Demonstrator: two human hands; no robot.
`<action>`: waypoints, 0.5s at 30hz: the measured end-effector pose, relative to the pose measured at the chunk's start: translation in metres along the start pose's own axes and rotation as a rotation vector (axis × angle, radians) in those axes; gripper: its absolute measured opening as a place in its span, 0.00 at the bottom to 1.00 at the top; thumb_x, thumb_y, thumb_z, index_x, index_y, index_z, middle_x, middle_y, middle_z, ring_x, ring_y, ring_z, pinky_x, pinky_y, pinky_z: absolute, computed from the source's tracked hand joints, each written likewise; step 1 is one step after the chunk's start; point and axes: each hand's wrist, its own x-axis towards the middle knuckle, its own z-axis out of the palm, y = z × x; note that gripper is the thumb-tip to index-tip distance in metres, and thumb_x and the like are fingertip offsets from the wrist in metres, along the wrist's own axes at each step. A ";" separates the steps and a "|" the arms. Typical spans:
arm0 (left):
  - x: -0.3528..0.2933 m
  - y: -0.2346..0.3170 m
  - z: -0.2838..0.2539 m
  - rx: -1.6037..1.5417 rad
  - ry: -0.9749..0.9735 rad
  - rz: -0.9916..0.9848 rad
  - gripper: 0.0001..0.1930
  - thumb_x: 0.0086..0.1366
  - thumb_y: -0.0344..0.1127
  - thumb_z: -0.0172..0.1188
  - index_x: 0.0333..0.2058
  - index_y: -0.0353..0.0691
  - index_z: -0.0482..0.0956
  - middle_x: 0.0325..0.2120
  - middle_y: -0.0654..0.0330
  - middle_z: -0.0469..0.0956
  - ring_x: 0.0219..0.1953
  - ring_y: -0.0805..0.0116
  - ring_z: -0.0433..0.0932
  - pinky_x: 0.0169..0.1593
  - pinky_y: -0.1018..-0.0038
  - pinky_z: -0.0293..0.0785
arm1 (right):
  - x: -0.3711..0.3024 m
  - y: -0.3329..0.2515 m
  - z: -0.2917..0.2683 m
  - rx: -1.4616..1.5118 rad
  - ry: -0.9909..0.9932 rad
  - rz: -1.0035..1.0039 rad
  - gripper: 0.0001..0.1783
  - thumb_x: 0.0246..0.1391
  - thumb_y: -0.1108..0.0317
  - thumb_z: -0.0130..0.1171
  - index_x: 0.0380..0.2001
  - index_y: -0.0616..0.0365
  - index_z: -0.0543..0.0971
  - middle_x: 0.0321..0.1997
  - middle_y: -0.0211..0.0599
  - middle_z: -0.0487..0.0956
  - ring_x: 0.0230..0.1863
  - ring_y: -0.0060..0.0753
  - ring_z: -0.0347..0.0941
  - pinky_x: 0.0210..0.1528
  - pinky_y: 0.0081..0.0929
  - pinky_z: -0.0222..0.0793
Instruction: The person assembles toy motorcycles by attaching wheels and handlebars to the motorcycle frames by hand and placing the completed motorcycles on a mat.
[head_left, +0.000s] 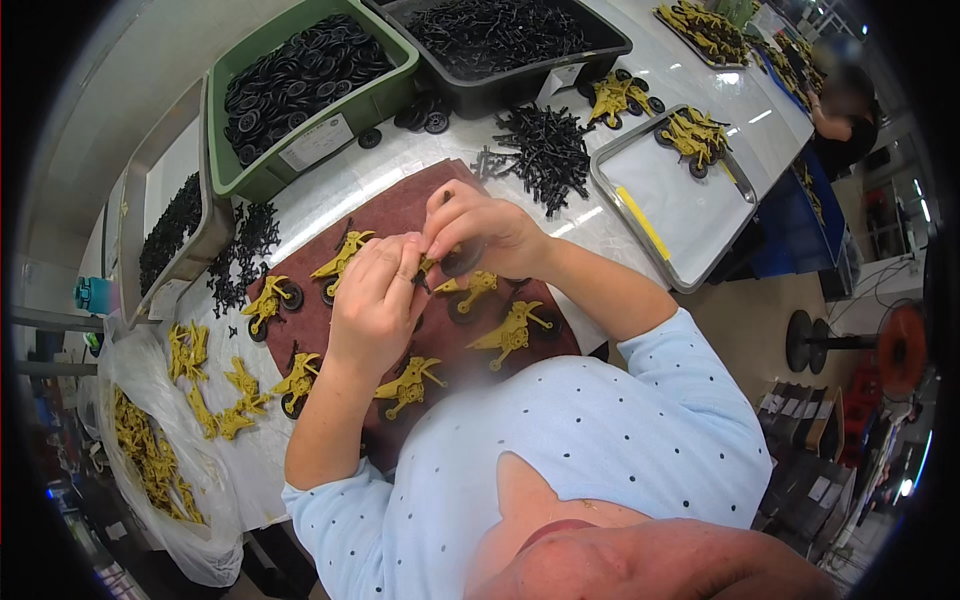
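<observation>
Over a reddish-brown mat (pixel 345 393) my left hand (pixel 372 300) and my right hand (pixel 490 230) meet, fingers pinched together. Between them is a small yellow toy motorcycle body (pixel 426 268), mostly hidden by the fingers. A black wheel (pixel 462 258) shows just under my right hand. A thin dark part rises from the right fingertips, too small to name. Around my hands, several yellow toy motorcycle bodies lie in rows on the mat, some with black wheels, such as one body (pixel 515 333) at the right and another (pixel 408 385) near my chest.
At the back stand a green bin (pixel 226 178) of black wheels and a black bin (pixel 500 92) of small black parts. A heap of black pieces (pixel 545 155) lies before them. A metal tray (pixel 690 232) sits right, a plastic bag (pixel 215 480) of yellow parts left. Another person (pixel 848 125) works far right.
</observation>
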 end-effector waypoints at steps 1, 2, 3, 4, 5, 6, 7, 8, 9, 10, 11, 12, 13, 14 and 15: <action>-0.001 0.001 0.000 -0.007 -0.004 -0.008 0.22 0.47 0.20 0.64 0.45 0.28 0.75 0.37 0.50 0.77 0.39 0.53 0.78 0.42 0.66 0.75 | -0.001 0.000 0.001 0.052 -0.002 0.016 0.19 0.35 0.76 0.70 0.36 0.55 0.80 0.38 0.28 0.80 0.40 0.32 0.70 0.49 0.33 0.64; -0.003 0.003 0.000 -0.014 -0.008 -0.016 0.22 0.47 0.20 0.64 0.45 0.28 0.75 0.37 0.51 0.78 0.38 0.53 0.78 0.42 0.66 0.76 | -0.002 0.000 0.001 0.103 -0.004 0.031 0.21 0.33 0.79 0.71 0.35 0.54 0.79 0.36 0.28 0.79 0.38 0.33 0.69 0.47 0.32 0.64; -0.003 0.003 -0.001 -0.014 -0.005 -0.019 0.22 0.47 0.20 0.64 0.45 0.28 0.75 0.37 0.51 0.78 0.38 0.53 0.78 0.42 0.66 0.76 | -0.002 -0.001 0.002 0.104 -0.008 0.032 0.21 0.33 0.79 0.71 0.35 0.54 0.79 0.36 0.28 0.79 0.38 0.33 0.69 0.47 0.32 0.64; -0.003 0.003 -0.001 -0.022 -0.014 -0.022 0.22 0.47 0.20 0.64 0.45 0.28 0.75 0.36 0.51 0.78 0.38 0.53 0.78 0.42 0.66 0.76 | -0.002 -0.001 0.002 0.087 0.000 0.033 0.20 0.32 0.79 0.71 0.34 0.54 0.79 0.35 0.26 0.80 0.38 0.33 0.69 0.47 0.32 0.64; -0.003 0.002 0.000 -0.030 -0.024 -0.025 0.22 0.47 0.21 0.65 0.45 0.28 0.75 0.36 0.51 0.78 0.38 0.53 0.78 0.42 0.66 0.76 | -0.003 -0.001 0.002 0.069 0.008 0.034 0.20 0.31 0.79 0.71 0.33 0.54 0.79 0.33 0.25 0.80 0.38 0.33 0.69 0.47 0.32 0.64; -0.003 0.001 0.001 -0.034 -0.021 -0.023 0.22 0.47 0.21 0.65 0.45 0.28 0.75 0.36 0.51 0.78 0.38 0.53 0.78 0.42 0.66 0.76 | -0.004 -0.002 0.003 0.065 0.006 0.036 0.20 0.31 0.79 0.71 0.33 0.54 0.79 0.33 0.25 0.80 0.38 0.33 0.69 0.47 0.32 0.64; -0.005 0.000 0.002 -0.047 -0.014 -0.029 0.22 0.48 0.21 0.65 0.45 0.28 0.75 0.36 0.51 0.78 0.38 0.53 0.78 0.42 0.66 0.76 | -0.003 -0.005 0.004 0.041 0.020 0.047 0.19 0.31 0.78 0.72 0.32 0.54 0.80 0.33 0.25 0.80 0.38 0.33 0.69 0.47 0.32 0.64; -0.005 0.001 0.002 -0.059 -0.008 -0.035 0.22 0.48 0.21 0.65 0.45 0.29 0.75 0.36 0.51 0.78 0.38 0.53 0.78 0.42 0.66 0.76 | -0.003 -0.007 0.005 0.017 0.034 0.058 0.19 0.31 0.78 0.72 0.32 0.55 0.80 0.32 0.25 0.80 0.38 0.33 0.68 0.47 0.32 0.64; -0.005 0.002 0.001 -0.058 -0.004 -0.036 0.22 0.48 0.21 0.65 0.45 0.29 0.75 0.36 0.51 0.78 0.38 0.53 0.78 0.42 0.66 0.76 | -0.003 -0.006 0.004 0.017 0.030 0.058 0.19 0.31 0.78 0.72 0.32 0.55 0.80 0.32 0.25 0.80 0.38 0.33 0.68 0.47 0.32 0.64; -0.004 0.003 -0.001 -0.074 -0.009 -0.045 0.22 0.48 0.21 0.65 0.45 0.29 0.75 0.36 0.51 0.78 0.38 0.53 0.78 0.42 0.65 0.75 | -0.003 -0.005 0.003 0.015 0.016 0.058 0.19 0.31 0.76 0.72 0.33 0.55 0.80 0.33 0.27 0.80 0.39 0.35 0.69 0.47 0.33 0.64; -0.003 0.003 -0.002 -0.089 -0.014 -0.053 0.22 0.48 0.22 0.65 0.45 0.29 0.75 0.36 0.51 0.78 0.38 0.53 0.78 0.43 0.65 0.75 | -0.002 -0.005 0.003 0.014 0.003 0.058 0.19 0.31 0.75 0.72 0.34 0.55 0.80 0.34 0.28 0.80 0.40 0.37 0.70 0.48 0.34 0.64; -0.002 0.003 -0.003 -0.088 -0.012 -0.054 0.22 0.48 0.22 0.65 0.45 0.29 0.75 0.36 0.51 0.78 0.38 0.53 0.78 0.43 0.65 0.75 | 0.001 -0.009 0.002 0.014 0.001 0.057 0.19 0.31 0.75 0.72 0.34 0.55 0.80 0.34 0.28 0.80 0.40 0.37 0.70 0.48 0.34 0.64; 0.000 0.003 -0.005 -0.076 0.001 -0.029 0.23 0.47 0.22 0.65 0.44 0.27 0.75 0.35 0.50 0.77 0.37 0.53 0.78 0.42 0.64 0.75 | 0.009 -0.017 0.001 -0.068 0.020 0.019 0.20 0.32 0.74 0.72 0.35 0.56 0.81 0.36 0.31 0.80 0.42 0.39 0.70 0.49 0.35 0.64; 0.000 0.002 -0.007 -0.065 0.014 -0.005 0.23 0.46 0.23 0.64 0.44 0.25 0.74 0.34 0.50 0.76 0.37 0.53 0.77 0.41 0.63 0.75 | 0.013 -0.021 0.000 -0.150 0.040 -0.019 0.20 0.33 0.73 0.72 0.36 0.57 0.81 0.38 0.33 0.80 0.43 0.41 0.71 0.51 0.37 0.64; -0.001 0.002 -0.009 -0.060 0.015 -0.007 0.23 0.46 0.23 0.64 0.44 0.25 0.74 0.34 0.50 0.76 0.37 0.53 0.77 0.41 0.63 0.75 | 0.012 -0.022 -0.002 -0.147 0.038 -0.022 0.20 0.33 0.73 0.72 0.36 0.57 0.81 0.38 0.33 0.80 0.43 0.41 0.71 0.51 0.37 0.64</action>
